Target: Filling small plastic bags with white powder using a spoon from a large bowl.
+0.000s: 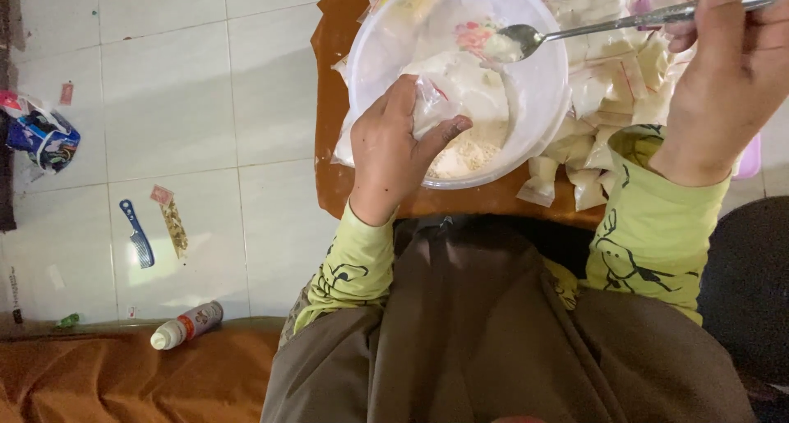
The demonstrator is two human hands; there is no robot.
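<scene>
White floor tiles surround a brown table. On it sits a clear round bowl holding pale powder. Inside, the left hand pinches a small plastic bag between thumb and fingers. The right hand, raised, grips a metal spoon heaped with powder above the bowl.

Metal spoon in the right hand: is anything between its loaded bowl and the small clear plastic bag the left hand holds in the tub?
Nothing visible. The metal spoon in the right hand hovers over the round translucent plastic tub, above the small clear plastic bag pinched by the left hand; only open air lies between.
</scene>
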